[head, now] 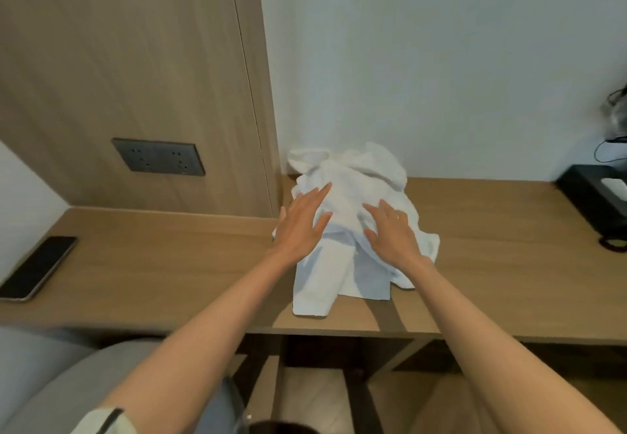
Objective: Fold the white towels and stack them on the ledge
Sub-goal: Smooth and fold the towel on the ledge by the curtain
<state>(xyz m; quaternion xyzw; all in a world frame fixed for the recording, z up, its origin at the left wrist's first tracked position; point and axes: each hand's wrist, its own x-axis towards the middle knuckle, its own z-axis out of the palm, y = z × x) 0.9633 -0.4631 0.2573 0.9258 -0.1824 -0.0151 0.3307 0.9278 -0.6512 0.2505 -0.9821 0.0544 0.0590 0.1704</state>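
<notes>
Reaching forward across the wooden worktop (169,264), both bare arms end at a crumpled heap of white towels (356,179). The heap sits against the wall near the worktop's middle, and one flat flap stretches toward the front edge at six o'clock. The left hand (300,221) lies on the heap's nine o'clock side and the right hand (393,230) on its three o'clock side. Each is flat, fingers straight and slightly spread, gripping nothing, and each seems to rest on the cloth, though contact cannot be confirmed. By this showing the task has hardly begun: no towel is folded, no neat stack shows anywhere, and how many towels are tangled in the heap cannot be told. Nearly everything is left: pull one towel free, spread it, fold it, set it down, and repeat. Well apart at nine o'clock from the heap lies a dark phone (37,267). A grey socket panel (159,157) sits on the wood cladding at ten o'clock, and a black box (597,192) stands far off at three o'clock.
</notes>
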